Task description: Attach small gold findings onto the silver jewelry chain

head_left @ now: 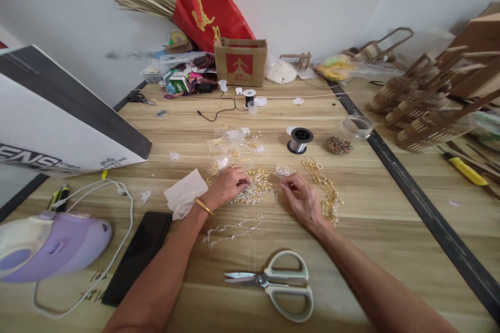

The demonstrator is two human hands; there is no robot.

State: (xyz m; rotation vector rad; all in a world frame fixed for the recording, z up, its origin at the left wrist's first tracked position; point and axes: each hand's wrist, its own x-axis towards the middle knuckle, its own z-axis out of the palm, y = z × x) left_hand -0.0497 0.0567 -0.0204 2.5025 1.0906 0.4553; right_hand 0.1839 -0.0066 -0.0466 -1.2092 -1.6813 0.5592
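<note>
My left hand [227, 187], a gold bangle at its wrist, is at the left edge of a pile of small gold and silver beads [255, 190]. Its fingers are curled together, and what they pinch is too small to make out. To the right of the pile, my right hand [303, 199] is closed in a pinch; a faint thin strand seems to hang by its fingertips. Small white rings [283, 171] lie just beyond it. Beside it is a bundle of gold chains [330, 192]. A silvery beaded strand [234, 234] with a ring lies nearer me.
Scissors [273, 282] lie in front, points left. A black phone [138, 255] and white tissue [185, 193] are by my left arm. Beyond the hands stand a wire spool [300, 140] and a jar of beads [344, 138]. A large box [70, 130] stands left, woven baskets [414, 106] right.
</note>
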